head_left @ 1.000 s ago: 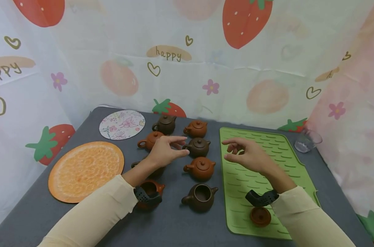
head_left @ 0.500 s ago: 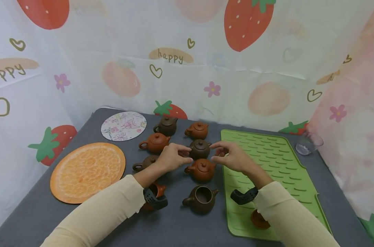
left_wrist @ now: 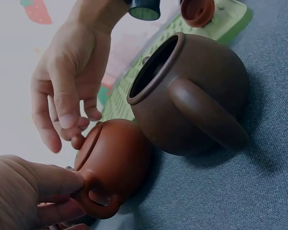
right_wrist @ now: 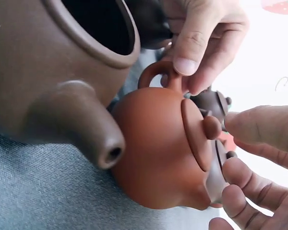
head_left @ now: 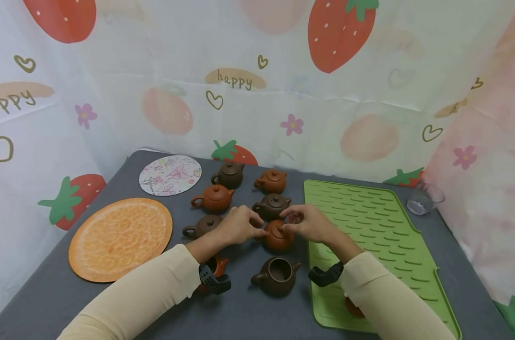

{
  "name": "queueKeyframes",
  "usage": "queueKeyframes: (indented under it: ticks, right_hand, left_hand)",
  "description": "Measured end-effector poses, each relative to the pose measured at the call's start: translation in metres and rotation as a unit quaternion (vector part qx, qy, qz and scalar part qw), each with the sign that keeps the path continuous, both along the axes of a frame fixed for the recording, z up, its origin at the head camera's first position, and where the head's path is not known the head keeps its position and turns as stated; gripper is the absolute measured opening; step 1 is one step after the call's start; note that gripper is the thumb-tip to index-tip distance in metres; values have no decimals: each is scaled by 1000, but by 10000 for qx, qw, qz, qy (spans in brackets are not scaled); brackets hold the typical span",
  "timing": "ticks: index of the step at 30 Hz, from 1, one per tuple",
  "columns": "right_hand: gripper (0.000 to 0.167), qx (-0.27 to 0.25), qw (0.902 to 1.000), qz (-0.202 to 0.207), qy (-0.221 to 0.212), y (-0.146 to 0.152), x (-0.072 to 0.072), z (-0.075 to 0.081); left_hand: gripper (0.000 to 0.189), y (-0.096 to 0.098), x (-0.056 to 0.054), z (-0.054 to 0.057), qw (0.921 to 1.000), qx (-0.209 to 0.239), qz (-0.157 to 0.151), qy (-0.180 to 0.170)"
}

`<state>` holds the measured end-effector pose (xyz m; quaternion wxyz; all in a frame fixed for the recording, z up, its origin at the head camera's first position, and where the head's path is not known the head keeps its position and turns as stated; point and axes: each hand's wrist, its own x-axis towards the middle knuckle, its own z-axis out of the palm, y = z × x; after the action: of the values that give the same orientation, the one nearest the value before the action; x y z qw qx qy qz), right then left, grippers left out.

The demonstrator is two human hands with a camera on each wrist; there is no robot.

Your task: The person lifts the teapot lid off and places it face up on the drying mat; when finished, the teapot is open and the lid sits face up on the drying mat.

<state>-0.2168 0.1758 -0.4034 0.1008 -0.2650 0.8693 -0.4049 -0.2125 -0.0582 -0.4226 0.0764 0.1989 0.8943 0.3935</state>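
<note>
In the head view, a reddish-brown clay teapot [head_left: 279, 242] with its lid on stands in the right-hand row. My left hand [head_left: 239, 225] pinches its handle [left_wrist: 105, 210], thumb on top. Over the lid hovers my right hand [head_left: 310, 225], fingers loosely bent. The right wrist view has its fingers around the lid knob [right_wrist: 212, 128], with a gap between. Nearer to me stands a dark brown teapot [head_left: 277, 286] without a lid, its mouth uncovered. A dark lidded teapot [head_left: 272, 206] is just behind the reddish one.
Other lidded teapots, such as an orange one [head_left: 215, 198], stand in two rows. A lidless orange teapot [head_left: 220, 267] is partly behind my left wrist. On the right lies a green mat [head_left: 367, 226] bearing a reddish lid [left_wrist: 198, 12]; a glass cup [head_left: 423, 200] stands beyond. Round mats [head_left: 121, 238] lie left.
Both hands have come lower and nearer to me, to the reddish-brown teapot. My right hand has moved left from over the green mat. My left hand has taken the teapot's handle.
</note>
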Motion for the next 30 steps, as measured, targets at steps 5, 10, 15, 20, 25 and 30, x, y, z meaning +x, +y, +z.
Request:
queueKeyframes:
  ticks: [5,10,15,20,25,30]
  right_hand:
    - [24,29,10000,43,42,-3,0,-4]
    - [20,162,9998,69,135,-5,0,-6]
    - [17,297,9992,91,267,-7,0,-8]
    - [11,484,9975,144,489,-9,3,-8]
    - [11,410,9972,-1,627,-8,5,-7]
    - [7,240,9976,-266,599,-5,5,-7]
  left_hand:
    - [10,0,0,0,9998,-119,-126,19]
    - [5,0,0,0,9994,-298,-171,-49]
    - [4,0,0,0,9994,-323,-126,-39]
    - [5,-1,-1,-1,9993,-362,-33,-56]
    - [5,-1,-1,-2,9993,-360,-48,-19]
    - [5,-2,-1,-2,9993,-350,-78,49]
